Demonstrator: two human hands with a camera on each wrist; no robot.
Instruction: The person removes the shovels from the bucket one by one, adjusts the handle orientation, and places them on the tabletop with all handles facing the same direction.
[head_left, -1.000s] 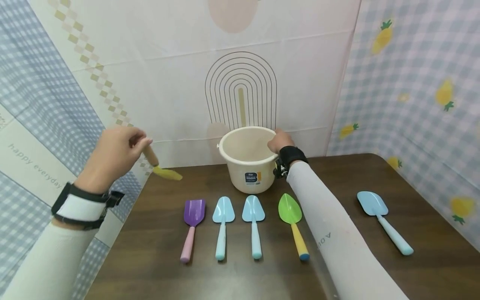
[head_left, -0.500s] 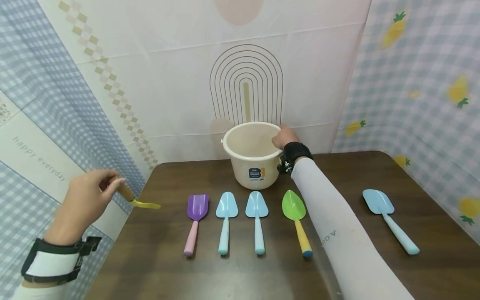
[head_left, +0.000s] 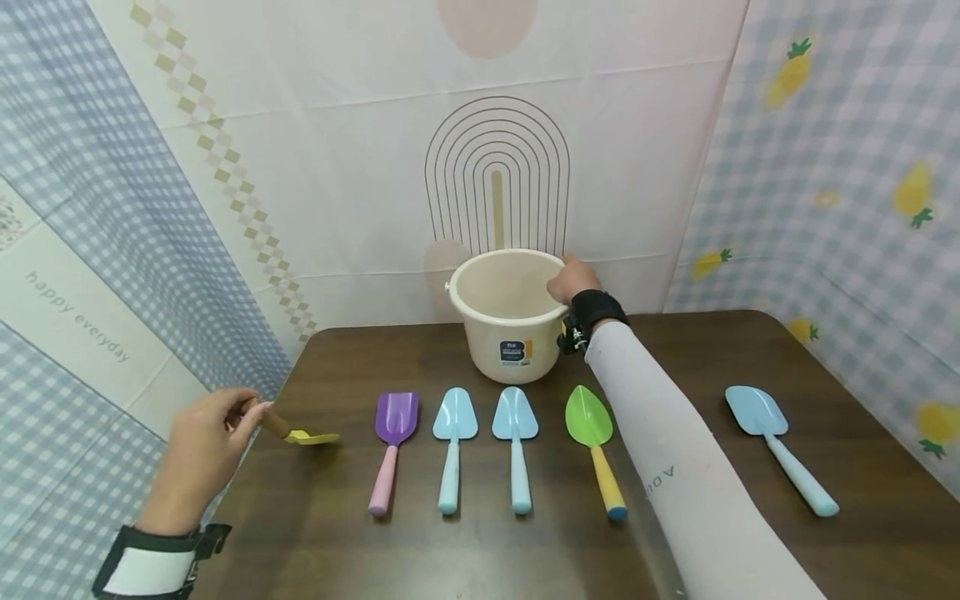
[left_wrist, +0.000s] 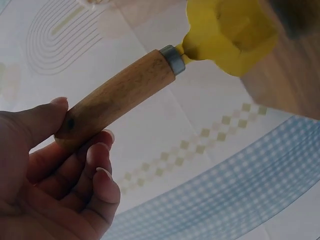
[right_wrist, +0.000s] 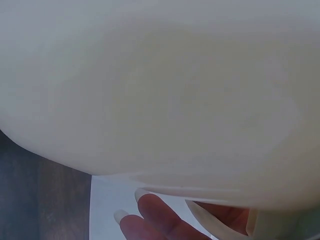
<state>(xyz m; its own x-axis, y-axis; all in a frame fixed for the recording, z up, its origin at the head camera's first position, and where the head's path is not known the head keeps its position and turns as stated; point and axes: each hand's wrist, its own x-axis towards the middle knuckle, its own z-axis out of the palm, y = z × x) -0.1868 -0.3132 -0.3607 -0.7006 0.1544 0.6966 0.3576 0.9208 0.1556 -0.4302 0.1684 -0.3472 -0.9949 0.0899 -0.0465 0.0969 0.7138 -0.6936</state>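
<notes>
At the table's left edge, my left hand (head_left: 206, 454) pinches the end of a small trowel's wooden handle between thumb and fingers. Its yellow blade (head_left: 313, 437) points right, low over the tabletop. The left wrist view shows the wooden handle (left_wrist: 117, 97) up close, with a metal collar below the yellow blade. My right hand (head_left: 573, 281) grips the right rim of a cream bucket (head_left: 480, 337), which stands upright at the back of the table. In the right wrist view the bucket's wall (right_wrist: 165, 110) fills most of the frame, with fingertips (right_wrist: 160, 215) just under it.
Between the hands lie a purple trowel (head_left: 396, 417) with a pink handle, two light blue trowels (head_left: 454, 414) and a green trowel (head_left: 588, 417) with a yellow handle. Another light blue trowel (head_left: 757, 411) lies far right. Patterned cloth (head_left: 360, 192) hangs behind the table.
My left hand has come down with the yellow trowel, from beside the bucket's height to close over the table's left side. The right hand has kept its grip on the bucket rim.
</notes>
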